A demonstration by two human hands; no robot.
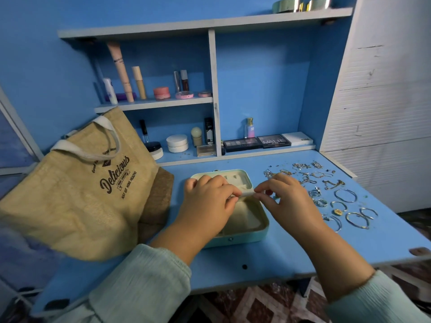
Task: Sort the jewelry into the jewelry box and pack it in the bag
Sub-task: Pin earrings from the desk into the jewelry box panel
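The blue wooden desk (291, 252) took up most of the view, with its shelf unit (214, 89) of makeup tubes and palettes closing off the back and a white slatted panel (384, 89) hemming in the right side. The tan woven tote bag with brown "Delicious" print (93, 194) slumped on the left, just beside the box and crowding that side. The mint-green open jewelry box with a cream lining (247, 220) sat mid-desk, with bare desk in front of it right up to the near edge. Both hands were over the box: the left hand (207, 203) and right hand (289, 199) each pinched an end of a small white roll-like piece (247, 193), and honestly I couldn't tell what it was. The left hand hid much of the box's inside. The scattered silver and gold jewelry (331, 194) lay right of the box, partly behind the right hand; the far pieces were too small to make out.
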